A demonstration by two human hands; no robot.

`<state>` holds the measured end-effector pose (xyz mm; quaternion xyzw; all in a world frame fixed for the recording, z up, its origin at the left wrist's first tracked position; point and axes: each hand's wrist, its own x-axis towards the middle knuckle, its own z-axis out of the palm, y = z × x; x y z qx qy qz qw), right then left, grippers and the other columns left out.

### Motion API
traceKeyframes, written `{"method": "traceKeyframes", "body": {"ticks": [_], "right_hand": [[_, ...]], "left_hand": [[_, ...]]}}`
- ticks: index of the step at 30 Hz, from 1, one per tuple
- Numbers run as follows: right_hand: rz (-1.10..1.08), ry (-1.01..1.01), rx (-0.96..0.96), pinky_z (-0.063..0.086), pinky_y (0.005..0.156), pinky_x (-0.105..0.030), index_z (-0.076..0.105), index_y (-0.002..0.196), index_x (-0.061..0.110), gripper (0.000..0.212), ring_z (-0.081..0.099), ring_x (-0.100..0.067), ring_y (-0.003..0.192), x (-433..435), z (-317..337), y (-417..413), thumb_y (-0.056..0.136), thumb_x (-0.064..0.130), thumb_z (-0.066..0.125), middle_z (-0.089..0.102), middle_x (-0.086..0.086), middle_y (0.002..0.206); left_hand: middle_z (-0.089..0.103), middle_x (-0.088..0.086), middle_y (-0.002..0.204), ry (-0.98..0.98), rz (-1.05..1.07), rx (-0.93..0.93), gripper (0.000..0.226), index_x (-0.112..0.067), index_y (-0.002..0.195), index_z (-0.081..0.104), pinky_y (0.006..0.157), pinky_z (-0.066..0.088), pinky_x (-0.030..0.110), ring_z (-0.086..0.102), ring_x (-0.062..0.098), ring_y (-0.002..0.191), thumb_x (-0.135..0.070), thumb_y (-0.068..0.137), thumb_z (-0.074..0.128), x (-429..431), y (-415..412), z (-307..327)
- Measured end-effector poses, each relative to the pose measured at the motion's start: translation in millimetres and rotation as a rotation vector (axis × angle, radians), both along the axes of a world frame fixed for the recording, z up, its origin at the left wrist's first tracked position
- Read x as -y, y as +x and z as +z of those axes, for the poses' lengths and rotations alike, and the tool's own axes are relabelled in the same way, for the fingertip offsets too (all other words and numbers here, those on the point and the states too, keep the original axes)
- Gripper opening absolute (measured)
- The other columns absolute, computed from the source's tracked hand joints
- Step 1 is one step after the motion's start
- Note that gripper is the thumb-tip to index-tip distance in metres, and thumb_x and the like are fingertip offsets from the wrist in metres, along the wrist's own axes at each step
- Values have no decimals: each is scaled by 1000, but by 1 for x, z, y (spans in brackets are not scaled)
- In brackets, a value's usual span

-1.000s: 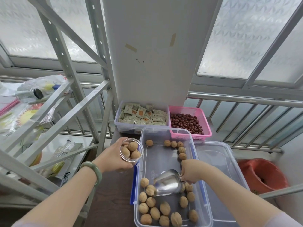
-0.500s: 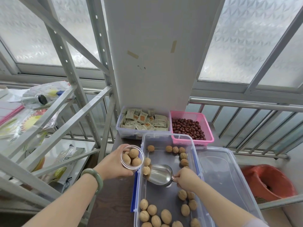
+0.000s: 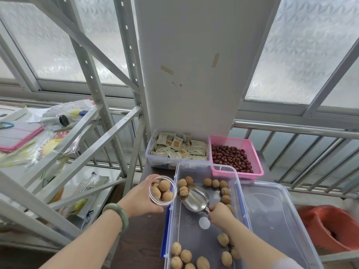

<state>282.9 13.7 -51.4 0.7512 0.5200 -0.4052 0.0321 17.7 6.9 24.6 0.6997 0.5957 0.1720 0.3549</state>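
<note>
Grey metal shelving (image 3: pixel 93 78) stood at the far left, its shelves strewn with packets. Beside it the left hand (image 3: pixel 139 199), a green bangle (image 3: pixel 118 214) on its wrist, curled round a clear round jar (image 3: pixel 162 191) holding several walnuts, just outside the left wall of a clear plastic bin (image 3: pixel 194 239). Inside the bin a steel scoop (image 3: pixel 195 198) lay bowl-up and empty, its lip near the jar and, as far as the view allowed, touching loose walnuts (image 3: pixel 183 191). The right hand (image 3: pixel 220 214) gripped the scoop's handle. More walnuts lay scattered across the bin. Behind sat a box of sachets (image 3: pixel 153 164) and a pink basket (image 3: pixel 250 152) of red dates (image 3: pixel 231 158); at right, a clear lid (image 3: pixel 272 210) and a red bag (image 3: pixel 330 228).
</note>
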Motion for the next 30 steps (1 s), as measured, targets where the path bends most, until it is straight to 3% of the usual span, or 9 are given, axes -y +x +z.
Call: {"method": "traceKeyframes", "body": {"ticks": [3,5,12,16,18,21,24,26,30], "right_hand": [[-223,-26,-265,48,49,-19,63,107,-4,22,56,-18,60,4,0,3,90,-2,48,57,-8,68],[-302,-50,-330,43,40,-15,60,108,-2,20,52,-12,51,8,3,4,92,2,48,59,-8,66],[-175,138,-155,46,65,-21,67,111,12,25,54,-16,80,1,0,-6,91,11,53,60,-2,89],[-219,102,-255,56,86,-37,66,111,0,29,57,-20,78,-16,-2,-9,86,9,55,61,-7,84],[-273,94,-300,56,71,-32,66,109,-2,27,57,-18,67,-17,-5,-7,86,5,55,60,-5,72],[-407,64,-434,44,42,-15,65,98,2,20,49,-14,55,-12,-3,-3,92,-3,47,55,-6,63],[-403,92,-455,42,46,-13,63,101,12,22,52,-10,58,-9,-3,2,94,-1,46,60,-4,69],[-386,127,-469,42,53,-15,65,112,11,27,54,-8,60,-9,-1,6,94,2,47,63,-3,71],[-333,168,-494,44,48,-9,66,114,6,29,52,-7,58,-8,20,13,93,1,47,61,-2,70]], "left_hand": [[56,-17,117,-5,4,5,90,-37,126,38,92,45,22,57,3,104,-37,46,79,0,0,-1],[56,-18,117,-5,8,4,91,-37,126,38,93,45,22,58,3,105,-38,45,79,0,-1,-1],[56,-18,116,-2,3,-13,90,-37,126,38,91,44,20,58,5,104,-36,47,81,0,0,0],[57,-17,116,-3,8,-19,90,-37,125,38,92,45,23,58,5,104,-37,45,80,0,-1,1],[57,-17,116,0,10,-20,89,-37,124,39,91,45,22,58,4,103,-37,46,80,0,-2,2],[56,-18,114,1,19,-17,88,-37,125,38,87,42,19,57,4,102,-33,49,81,1,-3,5],[56,-18,114,-1,31,-12,87,-37,124,39,87,43,19,58,5,101,-31,48,81,0,-4,5],[58,-18,115,0,50,-7,86,-38,123,41,87,46,21,59,4,100,-32,47,79,-1,-5,4],[59,-18,114,-1,91,3,88,-40,122,41,90,49,27,60,5,100,-38,43,79,-5,-3,1]]}}
